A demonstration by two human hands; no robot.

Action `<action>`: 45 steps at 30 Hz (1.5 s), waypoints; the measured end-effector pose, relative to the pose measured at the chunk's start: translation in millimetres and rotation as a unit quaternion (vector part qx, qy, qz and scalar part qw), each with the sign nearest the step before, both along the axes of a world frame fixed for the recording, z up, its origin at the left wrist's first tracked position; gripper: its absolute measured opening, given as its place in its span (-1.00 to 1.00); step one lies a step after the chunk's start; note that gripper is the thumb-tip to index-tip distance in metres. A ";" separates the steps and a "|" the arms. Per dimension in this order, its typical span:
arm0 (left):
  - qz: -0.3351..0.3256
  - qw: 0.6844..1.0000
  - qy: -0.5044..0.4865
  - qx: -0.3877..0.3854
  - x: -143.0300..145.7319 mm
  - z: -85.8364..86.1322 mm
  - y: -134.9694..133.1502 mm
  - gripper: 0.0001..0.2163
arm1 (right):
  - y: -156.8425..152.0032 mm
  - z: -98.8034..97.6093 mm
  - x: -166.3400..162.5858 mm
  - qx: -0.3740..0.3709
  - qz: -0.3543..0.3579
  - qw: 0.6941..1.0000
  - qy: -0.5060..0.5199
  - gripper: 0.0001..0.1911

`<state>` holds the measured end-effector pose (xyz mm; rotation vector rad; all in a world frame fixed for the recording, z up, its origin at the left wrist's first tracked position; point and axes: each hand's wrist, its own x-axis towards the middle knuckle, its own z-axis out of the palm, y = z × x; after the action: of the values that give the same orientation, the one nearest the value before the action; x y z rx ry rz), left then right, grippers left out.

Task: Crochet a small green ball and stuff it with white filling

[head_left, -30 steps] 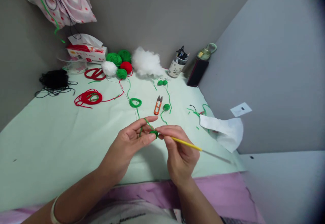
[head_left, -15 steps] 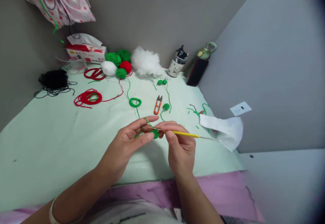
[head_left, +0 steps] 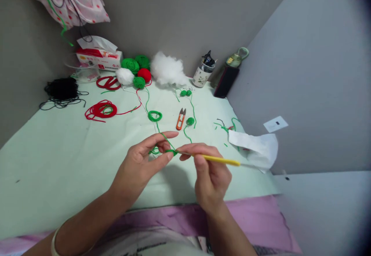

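Observation:
My left hand [head_left: 145,159] pinches a small green crochet piece [head_left: 173,152] between thumb and fingers, its index finger stretched out with green yarn [head_left: 166,138] running over it. In my right hand [head_left: 210,171] is a yellow-handled crochet hook [head_left: 222,159], gripped like a pen. The hook's thin metal tip points left and meets the green piece. From the left hand the yarn leads up past a loose green coil [head_left: 155,116] toward a small green ball [head_left: 139,82]. Orange thread snips [head_left: 181,120] and a little green crocheted ball [head_left: 190,121] lie just beyond my fingers.
Red scissors [head_left: 108,82], a red yarn coil [head_left: 101,110] and black yarn [head_left: 62,89] lie at left. Along the back stand a tissue box [head_left: 101,59], white stuffing [head_left: 168,69], a pen jar [head_left: 203,74] and a bottle [head_left: 233,60]. White paper [head_left: 255,147] lies right.
My right hand has moved a little right and down with the hook, whose tip has drawn back rightward. The green piece looks flatter between my left fingers.

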<state>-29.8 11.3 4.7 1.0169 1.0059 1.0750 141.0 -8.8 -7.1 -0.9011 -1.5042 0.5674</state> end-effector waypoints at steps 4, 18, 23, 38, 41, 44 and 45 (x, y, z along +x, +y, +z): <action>0.008 0.998 -0.062 -0.029 4.4 -1.3 -1.4 -0.60 | -2.7 -9.8 -1.7 0.159 -0.091 0.955 -0.234 -0.67; -0.066 0.979 -0.165 -0.095 7.5 0.9 1.3 -0.66 | 5.2 -5.4 -6.5 -0.011 -0.013 0.999 0.043 -0.74; -0.072 0.965 -0.208 -0.146 7.5 -1.5 3.7 -0.62 | -1.8 -7.5 -1.3 0.091 -0.081 0.982 -0.142 -0.57; -0.058 0.988 -0.111 -0.090 3.5 1.0 3.2 -0.66 | 11.3 -3.5 -1.3 -0.141 0.027 0.969 0.202 -0.82; -0.050 0.990 -0.100 -0.086 0.7 0.8 4.0 -0.67 | 11.5 -1.0 0.8 -0.149 0.042 0.965 0.210 -0.80; -0.039 0.995 -0.075 -0.061 -1.1 0.1 3.6 -0.69 | 6.6 2.1 1.1 -0.133 0.023 0.977 0.168 -0.79; -0.032 0.997 -0.059 -0.045 -1.2 -0.4 3.3 -0.69 | 4.1 2.5 0.9 -0.120 0.010 0.983 0.142 -0.79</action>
<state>-30.9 14.6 4.2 0.8960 0.9122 1.0155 141.9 -4.7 -4.6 -0.9452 -1.2050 0.8669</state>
